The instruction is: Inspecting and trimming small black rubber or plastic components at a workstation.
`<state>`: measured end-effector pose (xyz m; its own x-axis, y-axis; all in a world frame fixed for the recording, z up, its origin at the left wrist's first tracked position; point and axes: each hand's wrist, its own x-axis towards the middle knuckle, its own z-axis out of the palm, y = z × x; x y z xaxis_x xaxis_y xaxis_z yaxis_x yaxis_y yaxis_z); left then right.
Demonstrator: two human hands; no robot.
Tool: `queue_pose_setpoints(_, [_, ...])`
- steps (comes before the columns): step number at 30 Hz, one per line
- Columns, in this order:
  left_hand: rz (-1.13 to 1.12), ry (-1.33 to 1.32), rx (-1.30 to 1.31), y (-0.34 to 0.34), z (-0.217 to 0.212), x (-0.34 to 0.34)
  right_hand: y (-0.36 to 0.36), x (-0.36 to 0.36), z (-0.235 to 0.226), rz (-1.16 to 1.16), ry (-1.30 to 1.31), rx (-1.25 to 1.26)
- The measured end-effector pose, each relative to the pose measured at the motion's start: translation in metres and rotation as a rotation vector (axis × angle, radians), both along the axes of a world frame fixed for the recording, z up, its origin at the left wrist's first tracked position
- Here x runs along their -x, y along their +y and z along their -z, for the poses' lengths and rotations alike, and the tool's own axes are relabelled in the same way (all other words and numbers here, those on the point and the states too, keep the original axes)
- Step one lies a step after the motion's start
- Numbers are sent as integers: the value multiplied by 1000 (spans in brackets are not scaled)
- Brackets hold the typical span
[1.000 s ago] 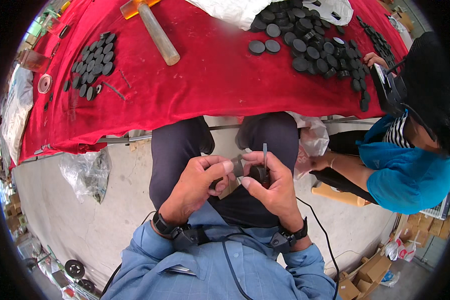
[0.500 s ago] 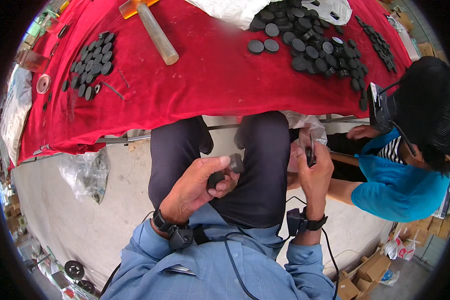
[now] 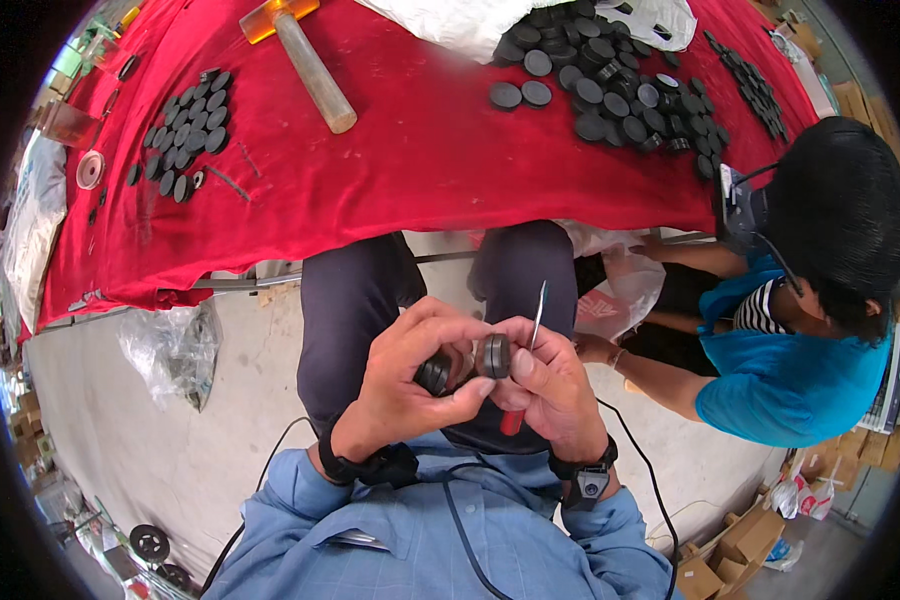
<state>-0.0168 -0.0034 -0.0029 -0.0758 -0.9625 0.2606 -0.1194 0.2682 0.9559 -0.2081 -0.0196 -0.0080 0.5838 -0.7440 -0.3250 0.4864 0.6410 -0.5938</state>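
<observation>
Over my lap, my left hand (image 3: pixel 405 365) pinches a round black rubber-like disc (image 3: pixel 494 356) with a groove around its edge between thumb and fingertips. A second black disc (image 3: pixel 432 375) is tucked into the curl of the same hand. My right hand (image 3: pixel 555 385) meets it, fingers closed around a slim hand tool with a red handle (image 3: pixel 512 422) and a thin metal shaft (image 3: pixel 540 315) pointing up and away from me. Right fingertips sit against the pinched disc's right side. The tool's middle is hidden by my fingers.
A red-covered table (image 3: pixel 390 180) stands ahead, bearing a mallet (image 3: pixel 315 80), a disc cluster (image 3: pixel 190 120) on the left and a larger pile (image 3: pixel 620 100) on the right. A co-worker in blue (image 3: pixel 790 390) leans in at right beside a plastic bag (image 3: pixel 625 300).
My right hand has come left and down to meet my left hand, and the tool's shaft now points up. The pinched disc has shifted right. The co-worker has leaned slightly left.
</observation>
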Motion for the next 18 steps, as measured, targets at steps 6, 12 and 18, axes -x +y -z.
queue_pose_setpoints(6, [69,-5,75,1,-4,-2,3,2,2,106,281,394])
queue_pose_setpoints(12, [-12,-20,149,6,-3,-3,5,-2,-1,205,470,771])
queue_pose_setpoints(18, [-39,-122,270,6,-10,-4,4,-5,-14,222,585,937])
